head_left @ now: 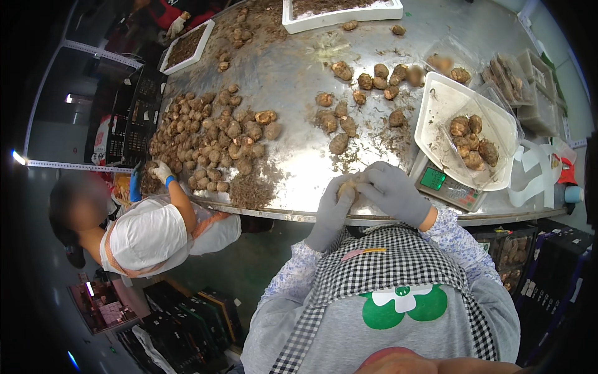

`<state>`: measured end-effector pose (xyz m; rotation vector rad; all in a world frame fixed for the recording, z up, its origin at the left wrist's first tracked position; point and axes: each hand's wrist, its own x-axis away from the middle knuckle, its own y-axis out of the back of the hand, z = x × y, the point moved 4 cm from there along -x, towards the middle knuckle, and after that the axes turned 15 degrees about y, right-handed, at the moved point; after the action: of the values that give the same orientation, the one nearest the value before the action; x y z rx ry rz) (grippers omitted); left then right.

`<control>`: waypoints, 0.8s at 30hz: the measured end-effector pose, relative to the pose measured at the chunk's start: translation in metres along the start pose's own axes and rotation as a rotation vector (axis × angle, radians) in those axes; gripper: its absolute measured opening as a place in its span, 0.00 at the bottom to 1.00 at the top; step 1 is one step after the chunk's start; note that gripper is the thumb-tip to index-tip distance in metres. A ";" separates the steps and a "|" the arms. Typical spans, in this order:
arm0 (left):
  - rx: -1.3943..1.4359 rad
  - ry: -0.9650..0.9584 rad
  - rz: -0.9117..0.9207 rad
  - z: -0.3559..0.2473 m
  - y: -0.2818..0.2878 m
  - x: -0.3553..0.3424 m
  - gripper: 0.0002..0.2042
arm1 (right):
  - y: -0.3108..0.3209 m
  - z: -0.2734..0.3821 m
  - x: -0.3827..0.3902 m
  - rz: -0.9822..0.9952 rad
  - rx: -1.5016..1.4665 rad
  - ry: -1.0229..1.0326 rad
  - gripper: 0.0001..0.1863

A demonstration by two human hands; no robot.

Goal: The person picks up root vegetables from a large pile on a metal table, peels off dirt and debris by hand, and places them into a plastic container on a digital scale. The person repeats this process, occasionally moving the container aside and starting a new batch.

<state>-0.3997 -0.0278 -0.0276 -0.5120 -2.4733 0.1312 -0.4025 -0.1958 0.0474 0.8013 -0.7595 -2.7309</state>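
Note:
Near the steel table's front edge (311,212), my grey-gloved left hand (331,209) is closed on a tan tuber (347,186). My grey-gloved right hand (389,190) bends its fingers onto the same tuber, which is partly hidden between them. Just ahead lie loose brown tubers (338,143) among dirt and root scraps. Right of my hands, a digital scale (464,196) bears a white tray (430,106), in which a clear plastic container holds several tubers (473,159).
A large tuber pile (205,131) covers the left, beside black crates (134,106). A co-worker (143,243) works at left; another's gloved hand (177,25) shows behind. White foam boxes (342,19) stand at the back. Stacked clear containers (536,112), white straps (529,171) and a blue roll (573,194) lie right.

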 end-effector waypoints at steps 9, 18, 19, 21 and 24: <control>-0.020 0.168 -0.001 -0.030 -0.008 0.014 0.19 | -0.007 -0.014 0.003 -0.033 -0.174 -0.274 0.09; 0.057 -0.021 -0.046 -0.015 -0.005 0.006 0.18 | 0.001 0.003 -0.001 -0.030 -0.048 0.027 0.10; -0.012 -0.042 -0.064 -0.017 -0.005 0.006 0.18 | 0.001 0.004 -0.001 -0.016 -0.018 0.037 0.10; -0.152 -0.086 -0.097 -0.022 -0.004 0.008 0.18 | 0.000 -0.002 0.001 -0.037 -0.145 -0.132 0.10; -0.036 0.036 -0.004 -0.026 -0.007 0.013 0.19 | -0.007 -0.012 0.008 -0.076 -0.229 -0.307 0.10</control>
<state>-0.3967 -0.0296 0.0017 -0.5197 -2.4453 0.0757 -0.4028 -0.1974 0.0314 0.3759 -0.4602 -2.9776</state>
